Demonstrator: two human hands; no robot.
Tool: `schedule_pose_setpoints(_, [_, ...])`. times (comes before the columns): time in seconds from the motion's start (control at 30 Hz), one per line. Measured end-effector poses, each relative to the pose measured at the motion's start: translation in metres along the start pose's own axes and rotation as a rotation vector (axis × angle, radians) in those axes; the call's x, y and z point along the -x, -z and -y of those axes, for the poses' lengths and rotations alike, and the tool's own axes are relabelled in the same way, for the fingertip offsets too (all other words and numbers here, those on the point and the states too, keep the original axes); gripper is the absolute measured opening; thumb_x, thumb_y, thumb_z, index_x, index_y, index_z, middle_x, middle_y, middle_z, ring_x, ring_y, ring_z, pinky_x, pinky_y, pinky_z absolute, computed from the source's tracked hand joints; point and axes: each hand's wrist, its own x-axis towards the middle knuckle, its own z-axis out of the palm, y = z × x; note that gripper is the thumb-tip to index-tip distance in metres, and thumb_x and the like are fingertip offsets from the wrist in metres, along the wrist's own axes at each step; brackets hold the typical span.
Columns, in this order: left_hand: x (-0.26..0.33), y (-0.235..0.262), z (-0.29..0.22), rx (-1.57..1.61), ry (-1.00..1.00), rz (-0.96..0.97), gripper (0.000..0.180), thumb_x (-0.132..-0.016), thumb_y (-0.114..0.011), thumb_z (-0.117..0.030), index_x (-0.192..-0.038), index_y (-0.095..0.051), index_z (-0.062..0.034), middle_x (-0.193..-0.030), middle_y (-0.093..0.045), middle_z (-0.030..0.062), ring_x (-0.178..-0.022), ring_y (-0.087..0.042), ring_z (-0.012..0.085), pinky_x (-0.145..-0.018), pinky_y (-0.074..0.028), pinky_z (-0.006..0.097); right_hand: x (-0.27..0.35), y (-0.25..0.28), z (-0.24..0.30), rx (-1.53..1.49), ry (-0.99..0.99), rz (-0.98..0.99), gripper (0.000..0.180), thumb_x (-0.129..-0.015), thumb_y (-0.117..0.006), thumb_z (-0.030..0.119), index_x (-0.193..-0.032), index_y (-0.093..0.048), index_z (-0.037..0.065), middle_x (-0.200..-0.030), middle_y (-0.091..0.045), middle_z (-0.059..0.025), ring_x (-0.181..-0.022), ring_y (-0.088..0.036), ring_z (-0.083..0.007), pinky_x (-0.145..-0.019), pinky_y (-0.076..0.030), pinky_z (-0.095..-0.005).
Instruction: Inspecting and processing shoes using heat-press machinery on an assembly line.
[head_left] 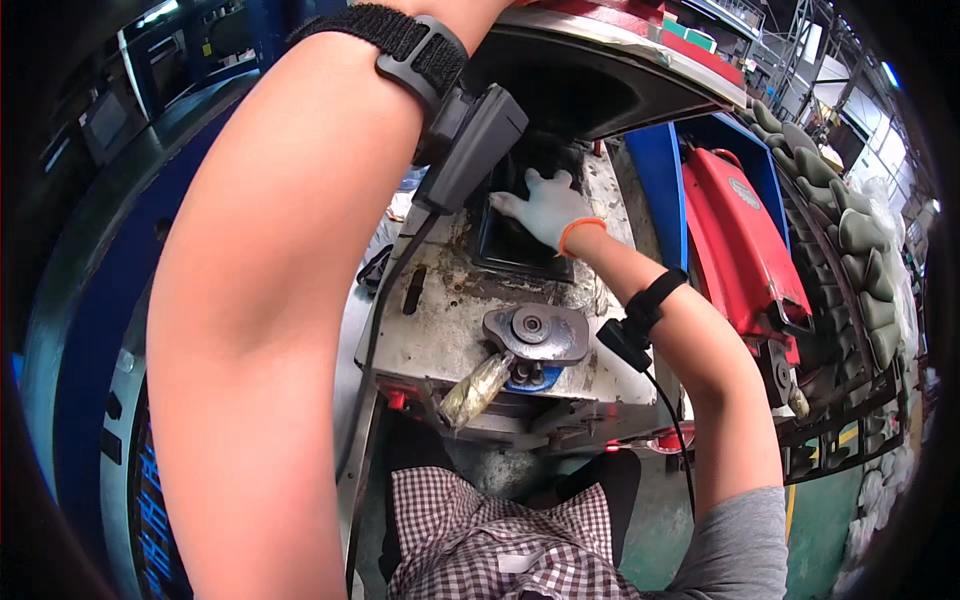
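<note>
Your right hand (545,208), in a white glove, lies flat with fingers spread on the dark rectangular mould (520,235) sunk in the far middle of the grimy metal machine bed (450,320), likely to press or steady it. Your left hand is out of frame above, only the forearm showing, so its state can't be told. A grey clamp lever (535,335) sits untouched at the near edge.

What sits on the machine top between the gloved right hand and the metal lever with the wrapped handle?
In the head view, only bare, grimy machine top lies between the right hand, pressed on a dark tray, and the lever.
</note>
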Motion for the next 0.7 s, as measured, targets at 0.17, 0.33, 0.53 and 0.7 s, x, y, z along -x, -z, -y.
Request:
schedule_pose_setpoints(0.17, [0.025,0.013,-0.021,-0.241,-0.096,0.367,0.031,-0.092,-0.065,-0.034,-0.114,-0.073,-0.0134,-0.112,-0.072,0.0198,-0.104,-0.070,0.0377,-0.091,-0.056,0.046,0.046,0.029,-0.036,-0.421,0.122,0.083,0.081,-0.095,-0.058,0.063,-0.143,-0.057,-0.001,-0.142,-0.054,-0.0349,-0.129,-0.060,-0.0444,-0.107,-0.050,-0.0469])
schedule_pose_setpoints(0.33, [0.066,0.012,-0.060,0.256,0.501,0.618,0.040,-0.096,-0.064,-0.043,-0.120,-0.072,-0.0114,-0.099,-0.075,0.0123,-0.096,-0.072,0.0182,-0.088,-0.054,0.032,0.175,0.038,-0.056,-0.610,0.382,-0.245,0.038,-0.098,-0.066,0.022,-0.127,-0.068,-0.003,-0.118,-0.071,-0.0207,-0.109,-0.069,-0.0299,-0.096,-0.054,-0.0385])
schedule_pose_setpoints(0.53, [0.134,-0.022,-0.098,0.296,0.270,0.667,0.037,-0.095,-0.059,-0.044,-0.106,-0.073,-0.0122,-0.090,-0.073,0.0162,-0.092,-0.070,0.0352,-0.086,-0.053,0.044,0.279,-0.028,-0.028,-1.107,0.551,0.069,0.022,-0.104,-0.061,0.016,-0.117,-0.070,0.001,-0.104,-0.071,-0.0098,-0.087,-0.067,-0.0180,-0.080,-0.055,-0.0334])
schedule_pose_setpoints(0.7, [0.180,-0.037,-0.133,0.327,0.331,0.787,0.037,-0.096,-0.061,-0.048,-0.105,-0.070,-0.0138,-0.091,-0.072,0.0191,-0.090,-0.069,0.0407,-0.082,-0.051,0.050,0.282,-0.078,0.022,-1.968,-0.015,0.824,0.058,-0.105,-0.060,0.034,-0.152,-0.043,0.005,-0.134,-0.061,-0.0129,-0.116,-0.064,-0.0230,-0.094,-0.055,-0.0371])
